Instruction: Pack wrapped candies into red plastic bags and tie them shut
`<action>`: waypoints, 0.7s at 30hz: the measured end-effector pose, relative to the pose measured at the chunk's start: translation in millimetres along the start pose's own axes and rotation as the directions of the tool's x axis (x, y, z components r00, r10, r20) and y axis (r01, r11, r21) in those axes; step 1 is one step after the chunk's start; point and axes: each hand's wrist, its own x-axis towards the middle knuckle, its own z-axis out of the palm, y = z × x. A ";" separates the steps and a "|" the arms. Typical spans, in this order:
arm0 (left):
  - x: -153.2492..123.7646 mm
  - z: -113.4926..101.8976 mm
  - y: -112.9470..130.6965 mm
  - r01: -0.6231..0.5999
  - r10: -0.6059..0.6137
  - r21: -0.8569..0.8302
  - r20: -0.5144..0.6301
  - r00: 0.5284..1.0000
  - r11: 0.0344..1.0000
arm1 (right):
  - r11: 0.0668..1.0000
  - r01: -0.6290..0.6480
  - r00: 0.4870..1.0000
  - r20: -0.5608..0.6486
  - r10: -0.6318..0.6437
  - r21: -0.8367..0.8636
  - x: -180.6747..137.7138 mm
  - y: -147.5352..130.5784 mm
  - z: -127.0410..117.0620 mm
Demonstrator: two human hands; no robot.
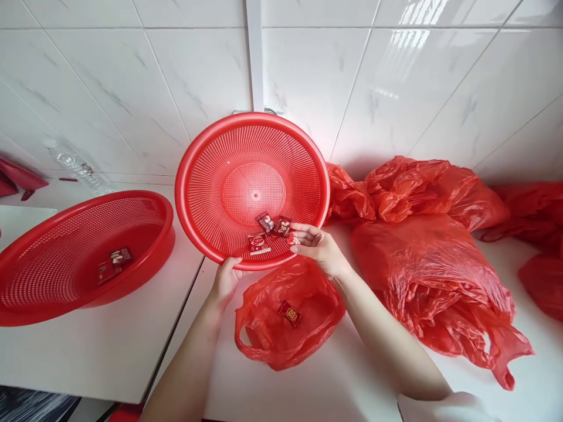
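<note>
A round red perforated basket [211, 170] is tilted up towards me against the tiled wall. My left hand [226, 280] grips its lower rim. My right hand [314, 243] reaches into the basket's lower right part, palm up and fingers curled around a small red packet [292, 238]. A few more small red packets [266, 231] lie at the basket's bottom edge beside those fingers. Below the basket an open red plastic bag [268, 343] lies on the white counter with one red packet [289, 313] inside.
A second red perforated basket [26, 305] sits at the left on a white surface, with small packets [115, 263] in it. Crumpled red plastic bags [435, 264] pile up at the right. A clear plastic bottle [79, 167] lies by the wall.
</note>
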 end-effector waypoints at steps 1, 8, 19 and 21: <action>-0.6 1.0 0.5 -0.003 0.003 0.000 -0.008 1.000 1.000 | 1.000 -0.016 1.000 -0.010 0.016 0.021 -1.6 -3.4 0.3; -3.1 6.3 0.1 0.027 -0.027 0.029 0.014 1.000 0.999 | 0.980 -0.088 0.982 -0.150 0.116 0.180 -8.1 -16.7 3.4; -2.5 5.1 -4.6 0.142 -0.143 0.024 0.061 0.988 0.990 | 0.949 -0.213 0.977 0.068 0.203 0.231 -20.1 -46.2 -4.3; -2.5 4.8 -4.7 0.132 -0.134 0.039 0.059 0.989 0.991 | 0.944 -0.237 0.970 0.106 0.218 0.228 -26.1 -54.0 -1.1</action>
